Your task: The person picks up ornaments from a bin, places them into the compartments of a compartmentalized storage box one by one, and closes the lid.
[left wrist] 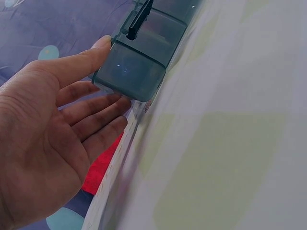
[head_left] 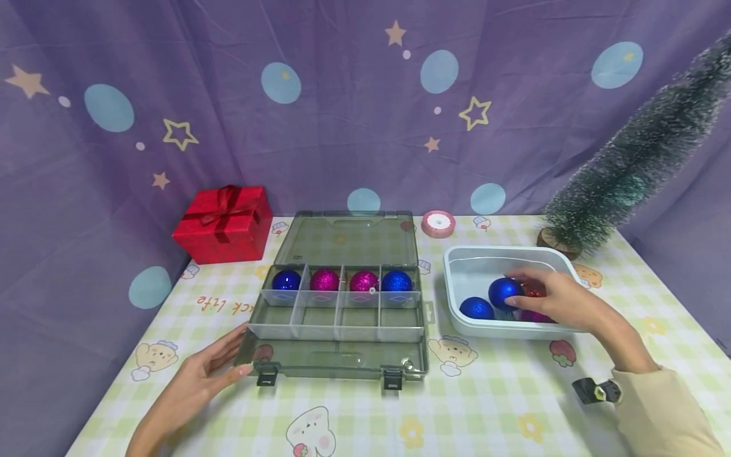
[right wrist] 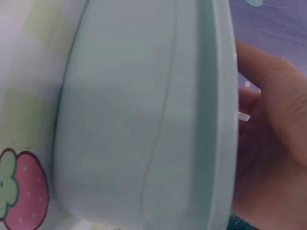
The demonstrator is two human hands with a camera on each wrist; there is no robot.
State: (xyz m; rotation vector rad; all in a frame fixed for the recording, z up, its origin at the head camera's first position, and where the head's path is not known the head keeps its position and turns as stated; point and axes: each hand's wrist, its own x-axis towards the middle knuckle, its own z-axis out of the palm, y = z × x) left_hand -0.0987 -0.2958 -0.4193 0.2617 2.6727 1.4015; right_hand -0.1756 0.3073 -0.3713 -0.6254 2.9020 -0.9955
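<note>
In the head view my right hand [head_left: 554, 298] grips a blue Christmas ball [head_left: 505, 294] between thumb and fingers, over the pale blue tub [head_left: 465, 329]. Beside it lie a glittery blue ball [head_left: 476, 308], a red ball [head_left: 533, 289] and a magenta ball [head_left: 535, 315], partly covered by the hand. My left hand [head_left: 197, 374] touches the front left corner of the clear grey compartment box [head_left: 337, 362], fingers loosely extended. The box's back row holds a shiny blue ball [head_left: 286, 280], two magenta balls [head_left: 324, 280] and a glittery blue ball [head_left: 396, 281]. The tub wall hides the right fingertips in the right wrist view.
A red gift box [head_left: 225, 228] stands at the back left. A pink ribbon roll [head_left: 438, 224] lies behind the tub, and a small Christmas tree [head_left: 634, 158] rises at the right. The compartment box's lid [head_left: 348, 241] lies back; two black latches [head_left: 392, 379] face front.
</note>
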